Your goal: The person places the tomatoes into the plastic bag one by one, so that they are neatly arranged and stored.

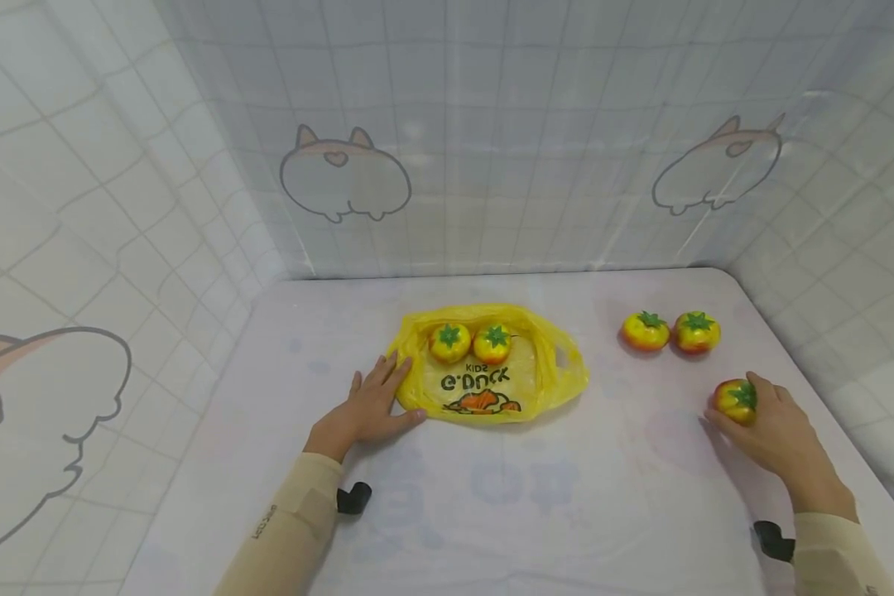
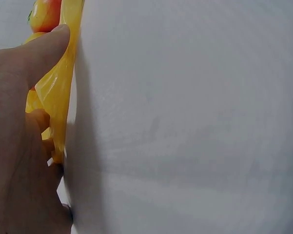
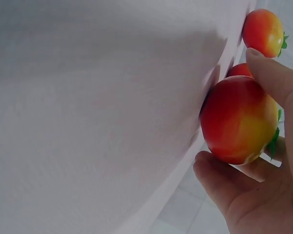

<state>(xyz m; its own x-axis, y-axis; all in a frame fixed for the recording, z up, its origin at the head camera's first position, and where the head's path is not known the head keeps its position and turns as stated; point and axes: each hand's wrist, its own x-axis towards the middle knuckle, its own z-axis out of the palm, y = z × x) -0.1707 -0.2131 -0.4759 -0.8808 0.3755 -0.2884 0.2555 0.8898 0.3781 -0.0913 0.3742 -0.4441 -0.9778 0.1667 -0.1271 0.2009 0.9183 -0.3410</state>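
Observation:
My left hand (image 1: 372,410) rests at the left edge of a yellow plastic bag (image 1: 562,377), its fingers spread over the rim. In the left wrist view the thumb (image 2: 51,48) lies along the yellow plastic. Two yellow-red tomatoes with green leafy tops, a left one (image 1: 449,343) and a right one (image 1: 492,343), sit side by side on the bag within its raised rim. Near the table's right side my right hand (image 1: 782,434) grips another tomato (image 3: 239,119), thumb on one side and fingers on the other.
Beyond the right hand, two more tomatoes stand close together, one on the left (image 1: 645,332) and one on the right (image 1: 696,333). The white-covered table (image 1: 566,513) meets tile-patterned curtains (image 1: 521,182) at the back and sides.

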